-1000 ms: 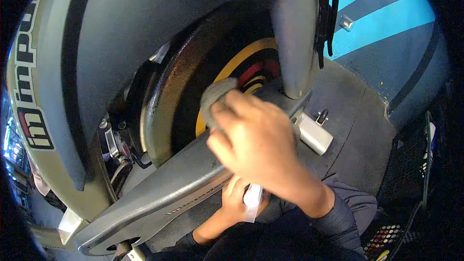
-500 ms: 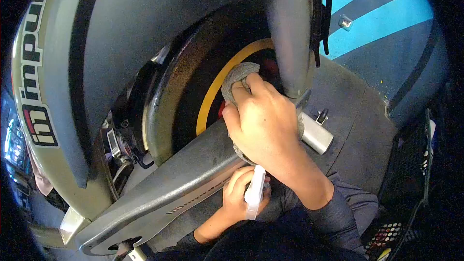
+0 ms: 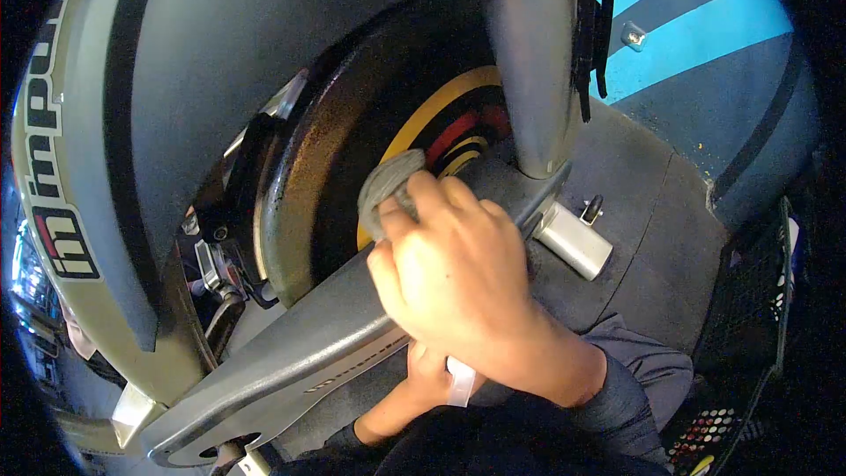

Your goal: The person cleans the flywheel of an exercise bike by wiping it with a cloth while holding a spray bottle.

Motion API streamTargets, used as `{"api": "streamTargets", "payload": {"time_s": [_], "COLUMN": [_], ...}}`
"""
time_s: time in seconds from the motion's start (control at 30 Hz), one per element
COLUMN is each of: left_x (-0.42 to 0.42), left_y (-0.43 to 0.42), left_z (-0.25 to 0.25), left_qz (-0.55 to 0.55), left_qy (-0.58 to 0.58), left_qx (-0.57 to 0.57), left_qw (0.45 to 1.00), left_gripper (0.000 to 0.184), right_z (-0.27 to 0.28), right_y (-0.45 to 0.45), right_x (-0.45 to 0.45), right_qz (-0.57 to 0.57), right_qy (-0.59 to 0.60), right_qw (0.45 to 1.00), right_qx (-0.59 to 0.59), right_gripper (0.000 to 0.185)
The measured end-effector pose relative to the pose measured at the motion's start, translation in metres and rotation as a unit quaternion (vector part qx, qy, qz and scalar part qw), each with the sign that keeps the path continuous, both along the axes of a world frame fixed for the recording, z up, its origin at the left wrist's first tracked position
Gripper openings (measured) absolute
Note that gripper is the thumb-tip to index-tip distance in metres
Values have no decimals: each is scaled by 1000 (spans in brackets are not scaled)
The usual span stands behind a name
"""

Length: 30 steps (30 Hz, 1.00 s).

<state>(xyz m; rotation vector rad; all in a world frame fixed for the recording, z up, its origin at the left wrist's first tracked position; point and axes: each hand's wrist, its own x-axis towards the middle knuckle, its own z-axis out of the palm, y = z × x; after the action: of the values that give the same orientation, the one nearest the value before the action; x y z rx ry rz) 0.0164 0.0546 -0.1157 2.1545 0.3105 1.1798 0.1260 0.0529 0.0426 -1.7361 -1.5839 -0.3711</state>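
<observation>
My right hand (image 3: 463, 273) is closed on a grey cloth (image 3: 386, 187), which lies against the lower left face of an exercise bike's dark flywheel (image 3: 339, 137). The wheel carries yellow and red rings. Below, my left hand (image 3: 426, 379) is partly covered by my right wrist. It grips a spray bottle, of which only part of the white spray head (image 3: 460, 381) shows. Between my hands and the wheel runs the bike's grey lower frame (image 3: 308, 335), with lettering along its side.
A large grey guard (image 3: 238, 53) curves over the wheel at upper left. At lower left is a pedal (image 3: 211, 264). A silver foot tube (image 3: 575, 242) sticks out on the right. Black mesh baskets (image 3: 753, 326) stand at the right edge, near a blue striped wall (image 3: 687, 26).
My right hand and the cloth have moved left and down across the wheel, uncovering its red ring. My right wrist now hides more of my left hand and the spray bottle.
</observation>
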Motion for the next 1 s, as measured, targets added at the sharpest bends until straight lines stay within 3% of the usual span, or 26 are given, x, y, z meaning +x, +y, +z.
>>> {"api": "streamTargets", "payload": {"time_s": [0.2, 0.33, 0.4, 0.5, 0.57, 0.7, 0.8, 0.87, 1.0], "left_x": [8, 8, 6, 1, 2, -1, -5, 8, 8], "left_y": [-4, -4, -5, 2, 1, 0, -3, -4, -3], "left_z": [33, 28, 29, -27, -35, -22, 5, 33, 29], "left_qz": [22, -5, 32, -25, -36, -30, 0, 20, 4], "left_qy": [-15, -15, -23, -22, -25, -4, 21, -26, -2], "left_qx": [49, 32, 50, 48, 24, -8, -9, 36, 37], "left_qw": [998, 999, 998, 998, 999, 1000, 1000, 999, 999], "left_gripper": [54, 55, 56, 57, 55, 52, 49, 48, 50], "right_z": [-6, -5, -5, 4, 3, 3, -4, -5, -9], "right_y": [13, 10, 4, -1, 0, -2, 5, 11, 12], "right_x": [34, 34, 19, -13, -21, -16, 3, 28, 45], "right_qz": [-114, -92, -48, 24, 28, 17, -56, -115, -114], "right_qy": [-5, -13, -28, -3, 7, 0, -26, -16, 21], "right_qw": [993, 996, 998, 1000, 1000, 1000, 998, 993, 993], "right_qx": [7, 12, 38, 10, 11, -9, 10, -20, -21], "right_gripper": [20, 21, 22, 26, 24, 23, 22, 21, 19]}}
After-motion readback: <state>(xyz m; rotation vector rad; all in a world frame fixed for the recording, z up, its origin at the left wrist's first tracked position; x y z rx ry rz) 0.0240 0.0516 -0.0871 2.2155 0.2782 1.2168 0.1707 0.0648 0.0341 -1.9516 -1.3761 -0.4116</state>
